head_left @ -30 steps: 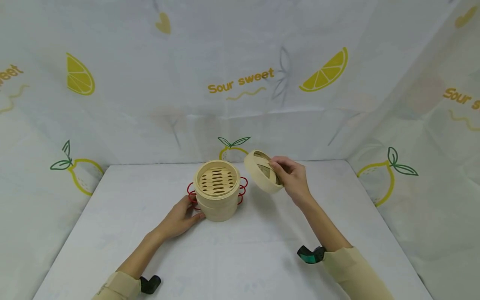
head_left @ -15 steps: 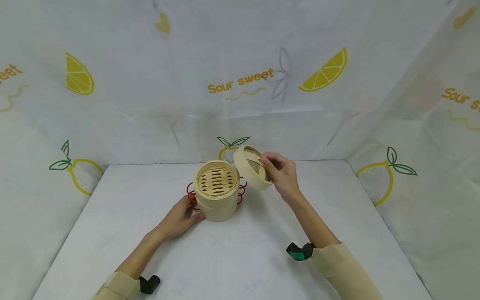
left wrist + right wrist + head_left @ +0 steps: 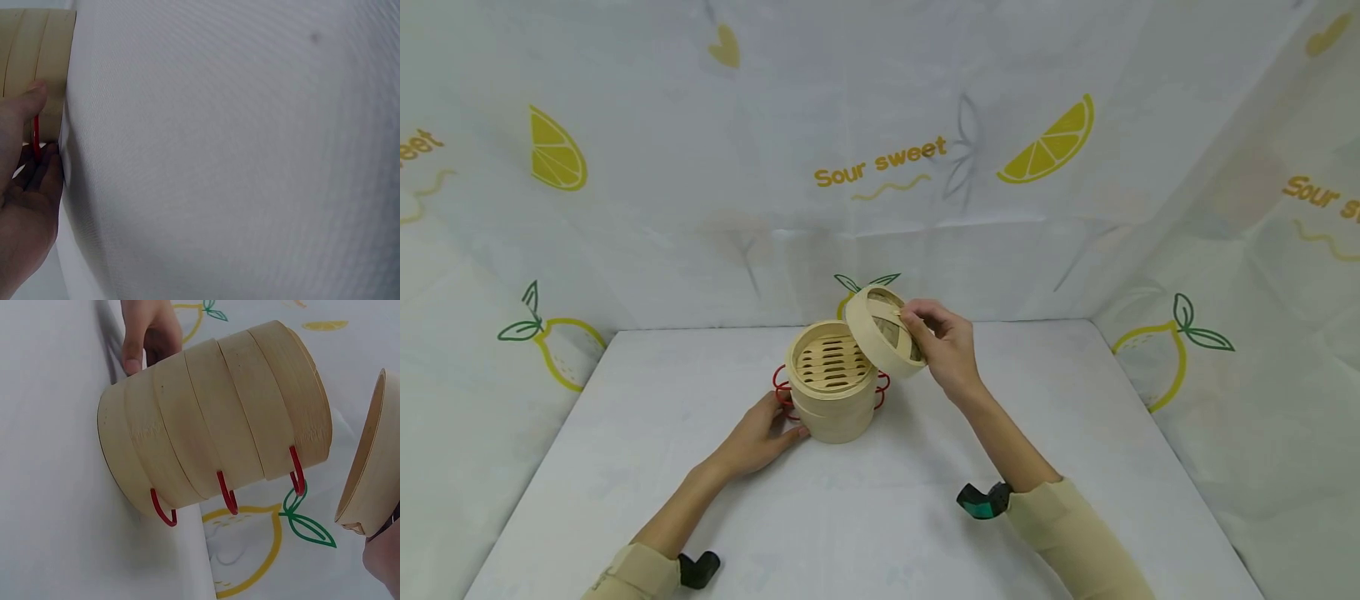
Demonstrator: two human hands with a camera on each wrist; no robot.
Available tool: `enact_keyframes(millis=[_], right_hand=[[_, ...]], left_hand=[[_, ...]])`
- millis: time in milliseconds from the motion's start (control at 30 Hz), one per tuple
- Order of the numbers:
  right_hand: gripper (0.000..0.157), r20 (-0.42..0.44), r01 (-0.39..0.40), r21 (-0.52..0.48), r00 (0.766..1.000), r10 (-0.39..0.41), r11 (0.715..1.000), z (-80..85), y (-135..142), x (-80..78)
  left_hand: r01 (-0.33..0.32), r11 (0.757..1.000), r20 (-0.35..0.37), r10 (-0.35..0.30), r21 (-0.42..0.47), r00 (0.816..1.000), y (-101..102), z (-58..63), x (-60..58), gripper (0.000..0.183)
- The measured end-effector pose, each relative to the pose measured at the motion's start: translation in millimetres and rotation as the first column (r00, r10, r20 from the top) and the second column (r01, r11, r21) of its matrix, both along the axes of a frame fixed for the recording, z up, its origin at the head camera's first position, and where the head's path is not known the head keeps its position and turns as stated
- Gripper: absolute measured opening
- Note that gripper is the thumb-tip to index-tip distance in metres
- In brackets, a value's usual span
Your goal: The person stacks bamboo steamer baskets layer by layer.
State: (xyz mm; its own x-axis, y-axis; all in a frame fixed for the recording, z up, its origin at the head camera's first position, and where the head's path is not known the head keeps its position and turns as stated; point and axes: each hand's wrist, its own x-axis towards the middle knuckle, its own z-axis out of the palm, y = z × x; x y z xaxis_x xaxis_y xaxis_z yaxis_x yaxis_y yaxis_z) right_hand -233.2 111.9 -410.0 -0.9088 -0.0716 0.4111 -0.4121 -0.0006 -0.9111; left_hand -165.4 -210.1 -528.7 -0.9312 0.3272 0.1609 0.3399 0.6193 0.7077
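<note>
Bamboo steamer (image 3: pixel 833 382) stands mid-table, top open, slats showing. Head view: right hand (image 3: pixel 946 343) pinches tilted lid (image 3: pixel 880 332) by its rim, just right of and above steamer mouth; left hand (image 3: pixel 762 435) rests on steamer's base. Left wrist view: thumb and fingers (image 3: pixel 25 181) touch wall at red wire handle (image 3: pixel 36 139). Right wrist view: stacked tiers, three red loops, lid apart from stack.

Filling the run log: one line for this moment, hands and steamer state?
left hand: steadies bamboo steamer stack at base | right hand: holds steamer lid tilted above stack rim | lid: not seated | surface: white table
</note>
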Motion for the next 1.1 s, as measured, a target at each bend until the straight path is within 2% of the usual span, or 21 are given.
enact_keyframes(millis=[200,400,867,1100], right_hand=[[0.013,-0.081,-0.005,0.003,0.997,0.005,1.0,1.0,-11.5,-0.5],[0.01,-0.114,-0.028,0.002,0.993,0.028,1.0,5.0,-25.2,-1.4],[0.012,-0.102,-0.049,0.011,0.994,0.05,0.999,8.8,-48.8,2.7],[0.011,-0.122,-0.051,0.024,0.991,0.054,0.998,6.8,-52.7,1.1]], left_hand=[[0.003,1.0,-0.012,-0.003,0.011,1.0,-0.1,1.4,1.5,0.054],[0.004,1.0,-0.014,-0.004,0.008,1.0,-1.4,1.7,2.6,0.055],[0.003,1.0,-0.019,-0.003,0.005,1.0,-1.1,-1.3,1.6,0.054],[0.006,1.0,-0.026,-0.006,0.002,1.0,-1.0,-2.7,-0.1,0.055]])
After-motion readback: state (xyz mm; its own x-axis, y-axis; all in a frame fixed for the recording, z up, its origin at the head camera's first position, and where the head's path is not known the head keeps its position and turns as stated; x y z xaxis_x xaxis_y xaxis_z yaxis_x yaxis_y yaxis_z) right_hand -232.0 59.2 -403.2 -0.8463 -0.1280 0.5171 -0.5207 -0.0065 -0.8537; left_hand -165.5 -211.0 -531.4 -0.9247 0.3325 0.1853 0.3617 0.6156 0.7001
